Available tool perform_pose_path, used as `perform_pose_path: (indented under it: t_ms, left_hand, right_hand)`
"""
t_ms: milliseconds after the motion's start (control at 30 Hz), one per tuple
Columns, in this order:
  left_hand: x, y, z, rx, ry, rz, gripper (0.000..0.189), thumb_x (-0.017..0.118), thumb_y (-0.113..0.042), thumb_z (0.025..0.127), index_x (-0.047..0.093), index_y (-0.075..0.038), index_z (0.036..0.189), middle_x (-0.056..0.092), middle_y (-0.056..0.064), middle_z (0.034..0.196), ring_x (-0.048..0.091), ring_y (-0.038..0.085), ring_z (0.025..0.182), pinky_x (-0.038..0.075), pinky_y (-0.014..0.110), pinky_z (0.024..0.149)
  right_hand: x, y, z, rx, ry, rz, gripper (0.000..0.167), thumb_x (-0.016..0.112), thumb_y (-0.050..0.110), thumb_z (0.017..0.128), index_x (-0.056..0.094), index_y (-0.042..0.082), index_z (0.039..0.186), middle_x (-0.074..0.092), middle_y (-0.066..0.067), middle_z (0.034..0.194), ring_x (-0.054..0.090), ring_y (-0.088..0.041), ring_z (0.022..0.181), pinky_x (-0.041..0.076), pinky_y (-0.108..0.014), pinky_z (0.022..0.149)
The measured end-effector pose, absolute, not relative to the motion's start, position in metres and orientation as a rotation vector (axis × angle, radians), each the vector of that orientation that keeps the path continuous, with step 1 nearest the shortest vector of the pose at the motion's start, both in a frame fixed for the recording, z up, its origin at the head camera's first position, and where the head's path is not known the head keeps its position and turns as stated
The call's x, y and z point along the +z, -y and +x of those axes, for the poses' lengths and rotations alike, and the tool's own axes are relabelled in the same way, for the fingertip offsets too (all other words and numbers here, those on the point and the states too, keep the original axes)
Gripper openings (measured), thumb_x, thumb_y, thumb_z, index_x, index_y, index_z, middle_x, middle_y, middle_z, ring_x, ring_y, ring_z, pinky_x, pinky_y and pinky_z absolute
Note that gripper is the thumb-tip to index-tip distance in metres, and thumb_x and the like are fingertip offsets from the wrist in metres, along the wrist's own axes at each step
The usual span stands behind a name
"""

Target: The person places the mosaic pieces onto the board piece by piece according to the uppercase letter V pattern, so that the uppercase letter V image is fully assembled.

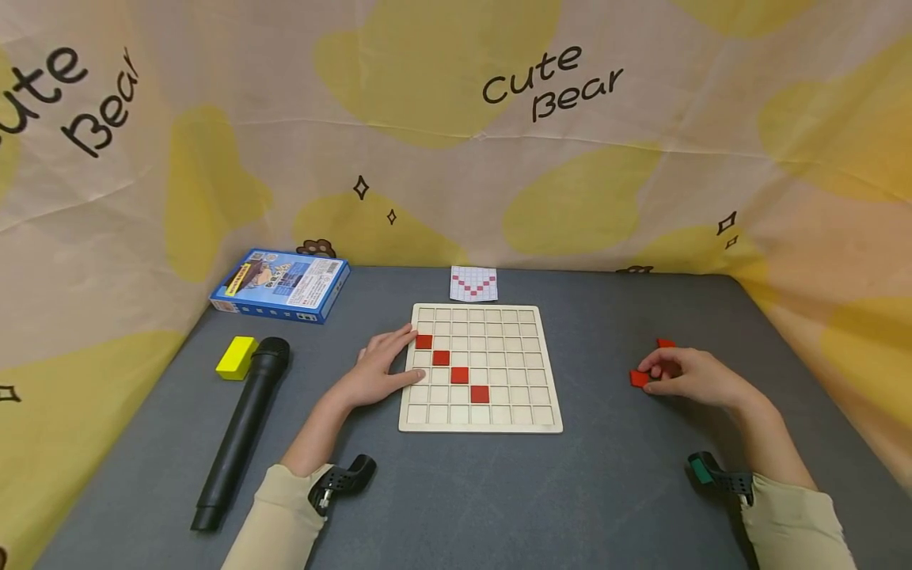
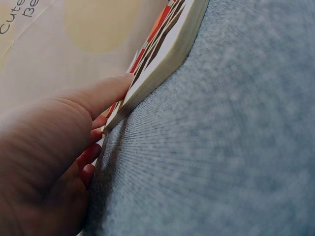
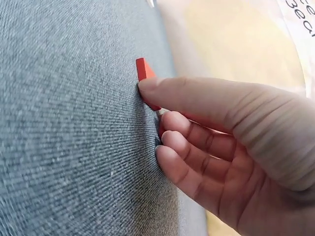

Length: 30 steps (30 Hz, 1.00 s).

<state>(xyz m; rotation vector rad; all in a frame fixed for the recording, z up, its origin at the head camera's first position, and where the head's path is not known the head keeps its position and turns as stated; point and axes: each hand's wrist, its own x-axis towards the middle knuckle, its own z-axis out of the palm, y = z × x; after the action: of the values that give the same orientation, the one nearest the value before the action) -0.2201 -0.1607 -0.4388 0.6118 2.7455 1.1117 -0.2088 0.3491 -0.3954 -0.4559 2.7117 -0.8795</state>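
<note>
A pale wooden grid board point(image 1: 513, 372) lies on the grey table, with red square tiles in a diagonal, among them an upper-left tile point(image 1: 423, 342) and a lower tile point(image 1: 480, 394). My left hand point(image 1: 378, 368) rests at the board's left edge, its thumb and fingers spread and touching the rim. To the right of the board, my right hand point(image 1: 687, 374) pinches a red tile point(image 3: 145, 71) between thumb and fingers, close to the tabletop. Another red tile point(image 1: 666, 343) lies just beyond that hand, partly hidden by it.
A small pattern card point(image 1: 473, 283) with pink squares in a V lies behind the board. On the left are a blue box point(image 1: 279, 285), a yellow block point(image 1: 237, 359) and a black microphone point(image 1: 242, 435). A printed cloth point(image 1: 427, 158) hangs behind the table.
</note>
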Motion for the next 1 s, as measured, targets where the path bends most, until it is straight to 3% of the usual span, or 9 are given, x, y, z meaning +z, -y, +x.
perform_pose_path:
  t_ms: [600, 833, 1000]
  left_hand:
    - [-0.439, 0.161, -0.22, 1.109, -2.744, 0.597, 0.073, 0.067, -0.032, 0.092, 0.034, -0.006, 0.152, 0.021, 0.01, 0.16, 0.017, 0.035, 0.141, 0.015, 0.059, 0.103]
    - [-0.439, 0.162, -0.22, 1.106, -2.744, 0.615, 0.073, 0.067, -0.032, 0.092, 0.034, -0.005, 0.152, 0.022, 0.012, 0.16, 0.018, 0.036, 0.141, 0.016, 0.06, 0.102]
    - [-0.439, 0.162, -0.221, 1.123, -2.735, 0.611, 0.073, 0.067, -0.032, 0.092, 0.034, -0.007, 0.152, 0.022, 0.011, 0.16, 0.017, 0.035, 0.141, 0.015, 0.06, 0.103]
  right_hand:
    - [-0.408, -0.33, -0.211, -0.824, -2.924, -0.496, 0.023, 0.079, 0.028, 0.084, 0.069, 0.014, 0.099, 0.058, 0.003, 0.083, 0.051, -0.01, 0.07, 0.041, -0.027, 0.064]
    - [-0.41, -0.314, -0.214, -0.807, -3.0, -0.493, 0.009, 0.073, 0.021, 0.088, 0.072, 0.014, 0.093, 0.058, 0.005, 0.072, 0.049, -0.012, 0.064, 0.039, -0.029, 0.06]
    - [-0.411, -0.309, -0.215, -0.775, -3.051, -0.528, 0.022, 0.077, 0.021, 0.084, 0.07, 0.009, 0.102, 0.06, 0.001, 0.08, 0.047, -0.012, 0.066, 0.039, -0.03, 0.061]
